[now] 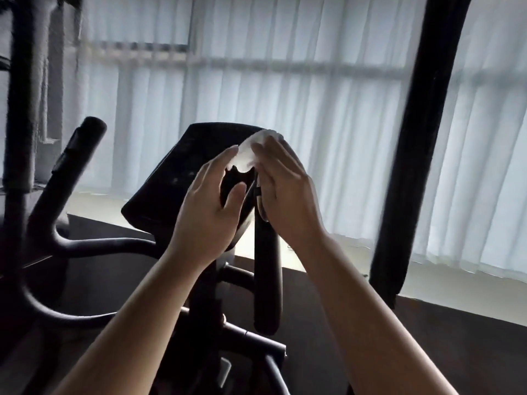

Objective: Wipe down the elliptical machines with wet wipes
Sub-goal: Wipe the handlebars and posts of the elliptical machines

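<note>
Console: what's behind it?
Behind the console: white curtains over a bright window. The hands and wet wipe cover its right edge, so that stretch is hidden.

1. Straight ahead of me stands the black elliptical console panel (182, 178), tilted back on its dark central post (208, 303).
2. My left hand (208, 212) and right hand (285, 195) are raised side by side in front of the console, with the crumpled white wet wipe (253, 152) between their fingertips, at the console's upper right corner.
3. A black curved handlebar (71, 178) rises left of the console.
4. A thick black upright pole (422, 138) stands to the right.
5. Pale pleated curtains (313, 95) hang behind everything.
</note>
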`<state>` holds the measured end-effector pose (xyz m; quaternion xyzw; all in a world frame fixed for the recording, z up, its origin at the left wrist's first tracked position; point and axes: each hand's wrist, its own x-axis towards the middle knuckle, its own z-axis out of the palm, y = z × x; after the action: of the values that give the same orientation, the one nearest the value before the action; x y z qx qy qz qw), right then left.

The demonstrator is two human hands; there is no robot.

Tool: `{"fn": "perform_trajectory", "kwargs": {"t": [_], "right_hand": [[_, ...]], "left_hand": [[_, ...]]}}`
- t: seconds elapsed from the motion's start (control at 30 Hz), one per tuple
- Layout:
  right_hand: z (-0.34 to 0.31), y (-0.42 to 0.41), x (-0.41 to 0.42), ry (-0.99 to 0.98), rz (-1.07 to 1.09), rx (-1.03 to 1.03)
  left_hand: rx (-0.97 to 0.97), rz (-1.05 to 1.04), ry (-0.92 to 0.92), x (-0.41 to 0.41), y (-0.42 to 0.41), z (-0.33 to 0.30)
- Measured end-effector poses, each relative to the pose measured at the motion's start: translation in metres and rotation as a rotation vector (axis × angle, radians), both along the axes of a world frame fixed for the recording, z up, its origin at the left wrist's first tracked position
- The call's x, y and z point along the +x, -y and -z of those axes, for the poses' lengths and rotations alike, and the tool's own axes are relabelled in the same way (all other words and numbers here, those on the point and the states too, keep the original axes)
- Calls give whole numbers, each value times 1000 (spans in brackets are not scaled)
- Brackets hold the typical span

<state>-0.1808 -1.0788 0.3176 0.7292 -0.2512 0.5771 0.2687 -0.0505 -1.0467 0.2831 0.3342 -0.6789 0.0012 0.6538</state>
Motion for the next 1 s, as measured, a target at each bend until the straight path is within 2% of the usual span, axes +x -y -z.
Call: {"fn": "perform_trajectory", "kwargs": {"t": [0.1, 0.2, 0.27, 0.4, 0.53, 0.73, 0.9, 1.0], "right_hand": [[0, -2, -2, 28, -30, 14], [8, -10, -1, 72, -42, 16], [26, -13, -3, 63, -55, 32], [77, -21, -15, 55, -82, 43], [133, -35, -24, 39, -58, 15], [175, -52, -35, 46, -56, 47], [221, -61, -48, -20, -63, 66], [265, -59, -55, -83, 6, 194]], "left_hand": [[25, 66, 43, 0, 6, 13], [67, 201, -133, -3, 3, 7], [27, 245, -174, -4, 0, 5], [-36, 131, -176, -1, -5, 16], [98, 151, -257, -6, -17, 51], [221, 234, -381, -27, -40, 104], [326, 187, -378, -22, -56, 142], [450, 113, -344, -20, -57, 167]]}}
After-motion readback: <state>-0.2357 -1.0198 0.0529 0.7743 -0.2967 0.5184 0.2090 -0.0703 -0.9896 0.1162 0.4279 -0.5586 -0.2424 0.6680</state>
